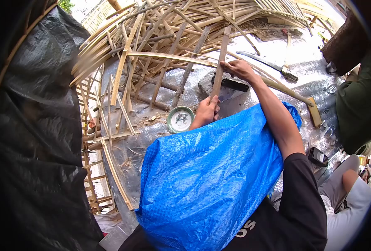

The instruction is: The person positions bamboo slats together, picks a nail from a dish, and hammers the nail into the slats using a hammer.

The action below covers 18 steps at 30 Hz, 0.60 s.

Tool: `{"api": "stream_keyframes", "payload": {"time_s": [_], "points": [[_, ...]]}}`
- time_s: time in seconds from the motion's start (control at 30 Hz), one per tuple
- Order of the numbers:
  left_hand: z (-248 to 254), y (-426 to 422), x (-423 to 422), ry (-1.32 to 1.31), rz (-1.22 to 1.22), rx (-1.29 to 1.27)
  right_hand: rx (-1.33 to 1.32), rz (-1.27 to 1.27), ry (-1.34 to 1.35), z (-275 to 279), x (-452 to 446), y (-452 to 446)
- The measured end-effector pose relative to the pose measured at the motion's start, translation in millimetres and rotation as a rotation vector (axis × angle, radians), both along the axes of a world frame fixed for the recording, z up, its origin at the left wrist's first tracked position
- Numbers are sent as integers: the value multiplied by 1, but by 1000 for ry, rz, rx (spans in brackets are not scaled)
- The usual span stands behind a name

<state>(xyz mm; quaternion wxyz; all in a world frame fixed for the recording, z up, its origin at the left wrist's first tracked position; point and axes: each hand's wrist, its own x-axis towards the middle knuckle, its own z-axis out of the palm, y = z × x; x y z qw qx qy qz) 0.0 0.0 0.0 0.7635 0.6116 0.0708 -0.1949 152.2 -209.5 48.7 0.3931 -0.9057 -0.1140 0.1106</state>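
Note:
A flat brown bamboo strip [221,52] slants up and away in front of me. My left hand [207,110] is wrapped round its near end. Farther up, my right hand [238,69] is closed on the same strip, thumb and fingers pinching it. Beneath the strip sits a grey stone-like block [207,87] with a dark, flat, blade-like piece [234,85] on it; the strip and my hands partly hide both. Beside my left hand is a round, green-rimmed tin [181,119]. A blue tarp [206,171] covers my lap and hides my left forearm.
Piled bamboo strips [164,25] fill the far side. A long curved blade [258,60] lies at the upper right, near a wooden-headed tool [315,112]. Black sheeting [39,125] hangs at the left. Another person's pale-clothed leg [352,196] shows at the right.

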Motion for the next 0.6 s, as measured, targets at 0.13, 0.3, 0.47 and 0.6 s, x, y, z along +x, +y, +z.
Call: {"api": "stream_keyframes", "payload": {"time_s": [0.13,0.3,0.47,0.6], "points": [[-4,-1,1,0,-16,13,-40,-18,-59,2,-5,-3],[-6,5,3,33,-59,46,-67,-18,-78,-4,-4,-4],[3,13,3,74,-186,-51,-79,-23,-55,-4,-2,-9],[-12,37,35,-30,-51,104,-88,25,-118,-11,9,-19]]}}
